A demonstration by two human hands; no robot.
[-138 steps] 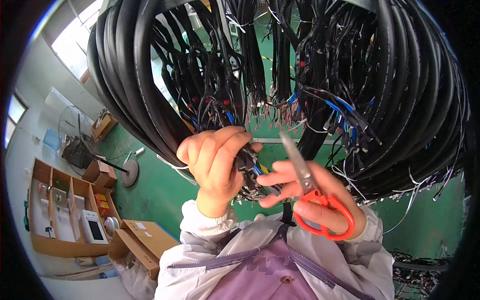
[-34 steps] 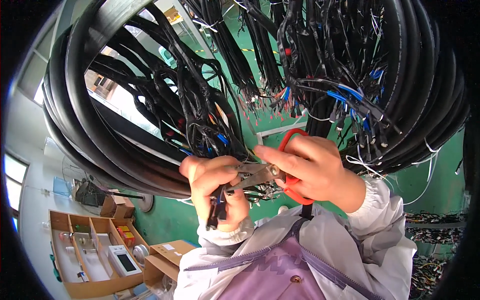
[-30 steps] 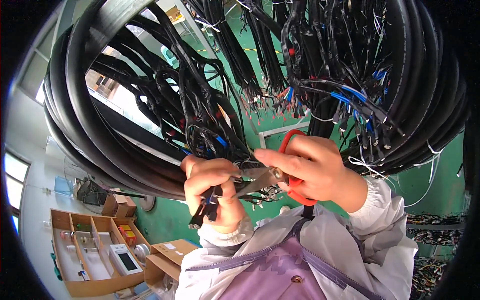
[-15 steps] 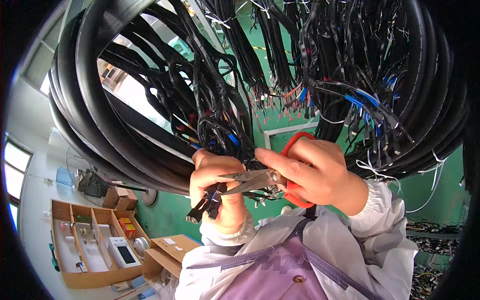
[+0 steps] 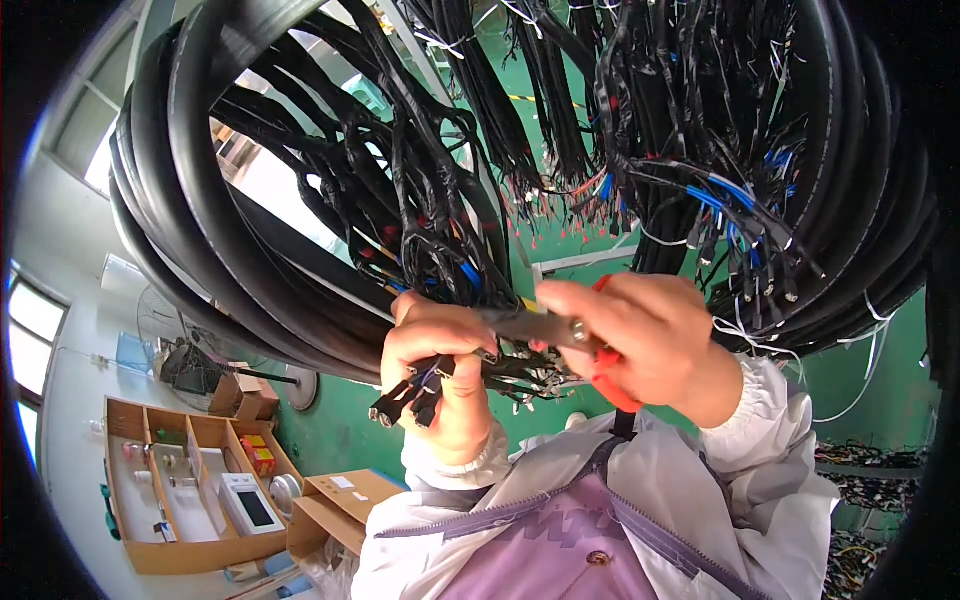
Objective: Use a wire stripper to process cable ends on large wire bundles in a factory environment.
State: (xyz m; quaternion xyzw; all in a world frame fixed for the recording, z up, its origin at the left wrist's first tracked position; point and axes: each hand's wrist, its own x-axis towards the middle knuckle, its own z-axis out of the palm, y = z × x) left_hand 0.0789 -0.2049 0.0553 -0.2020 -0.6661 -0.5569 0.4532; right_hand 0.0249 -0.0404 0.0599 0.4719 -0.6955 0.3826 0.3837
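Scissors (image 5: 578, 330) beside a clenched left hand (image 5: 440, 365), between hanging black coils

Gripping the scissors in the right hand (image 5: 655, 340), fingers wrapping around the red handles, a little right of centre. Pointing the blades leftward at the upper edge of the left fist. Blurring too much there for telling parted blades from closed, or touching from merely near.

Pinching a bundle of black cable ends (image 5: 410, 395) in the left hand, between curled fingers and thumb, with the tips poking out toward the lower left over open floor.

Crowding the fist from above with a taped black harness (image 5: 440, 190) showing blue wires. Meeting the lower edge of a thick left coil (image 5: 180, 200) just beside that fist, so leaving little room on the left.

Facing a second coil (image 5: 865, 200) on the right, with loose connector ends (image 5: 745, 250) dangling inside its edge, above the right wrist. Opening onto green floor (image 5: 335, 430) beneath the coils, and past the white sleeve (image 5: 755, 405) at the right.

Showing a pale metal frame (image 5: 585, 262) behind the hands. Standing well apart at lower left: cardboard box (image 5: 350, 510), compartmented tray (image 5: 190, 560) and fan (image 5: 195, 365).
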